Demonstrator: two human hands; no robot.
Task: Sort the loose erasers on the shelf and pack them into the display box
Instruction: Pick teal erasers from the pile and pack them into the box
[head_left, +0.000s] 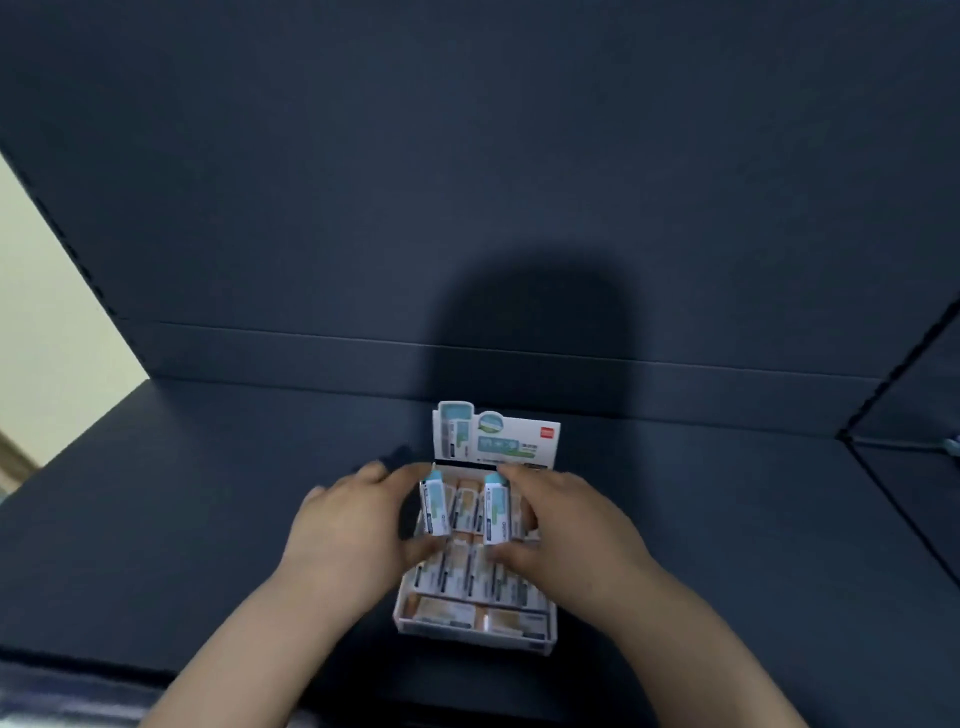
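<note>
A white display box (524, 640) with an upright printed header card (493, 437) stands on the dark shelf. Several wrapped erasers lie packed in rows inside it, some with orange sleeves (447, 609). My left hand (353, 525) pinches a blue-tipped eraser (434, 505) between thumb and fingers over the box's back left. My right hand (566, 525) pinches another blue-tipped eraser (497, 512) the same way over the back middle. Both erasers stand roughly upright, tips pointing away from me.
The dark blue shelf (208, 519) runs wide to the left and right of the box, with a dark back panel behind. A vertical divider (904, 405) closes the shelf on the right. Pale wall (47, 332) shows past the left end.
</note>
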